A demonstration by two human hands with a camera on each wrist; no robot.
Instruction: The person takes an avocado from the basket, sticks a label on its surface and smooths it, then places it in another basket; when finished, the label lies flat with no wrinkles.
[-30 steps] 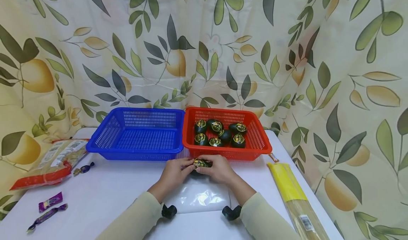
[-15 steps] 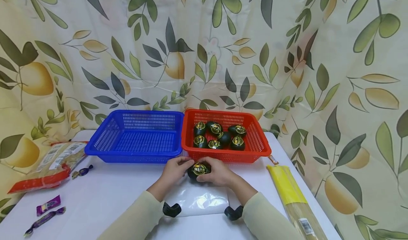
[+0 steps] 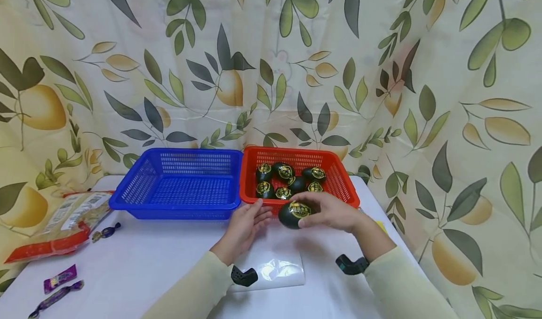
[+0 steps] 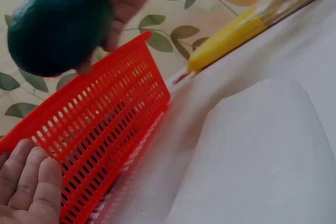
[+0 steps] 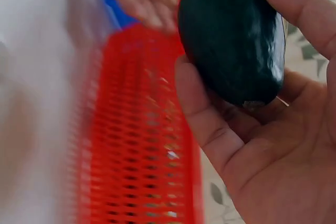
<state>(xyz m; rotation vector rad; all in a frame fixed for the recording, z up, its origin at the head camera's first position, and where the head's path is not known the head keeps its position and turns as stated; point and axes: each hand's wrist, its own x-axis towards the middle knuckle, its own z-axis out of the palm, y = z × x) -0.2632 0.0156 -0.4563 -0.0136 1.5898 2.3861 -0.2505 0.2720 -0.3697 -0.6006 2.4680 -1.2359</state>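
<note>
Now the right hand (image 3: 334,211) alone holds the dark green wrapped egg (image 3: 295,214), fingers and thumb curled around it, lifted just in front of the near wall of the red basket (image 3: 344,187). Half a second ago both hands cupped this egg low over the table, in front of the seam between the two baskets; it has since moved right and up. The left hand (image 3: 245,225) has let go and lies open, fingers relaxed and spread, close to the red basket's near-left corner, beside the egg but not touching it.

Six more dark green eggs (image 3: 288,180) with gold labels sit inside the red basket. The blue basket (image 3: 178,183) stands touching its left side.

A clear plastic sheet (image 3: 277,272) lies flat on the white table (image 3: 139,258) between the forearms, more of it showing than before. The yellow-topped long packet (image 4: 247,24) is mostly hidden behind the right arm in the head view; the left wrist view shows it lying beyond the red basket. The right wrist view is blurred around the basket, sharp only on the egg in the palm.

At the table's left edge lie a noodle packet (image 3: 63,222) and three wrapped candies (image 3: 59,277), partly cut off. Open tabletop stretches between these and the hands. A leaf-print curtain (image 3: 271,65) closes in the back and right.
</note>
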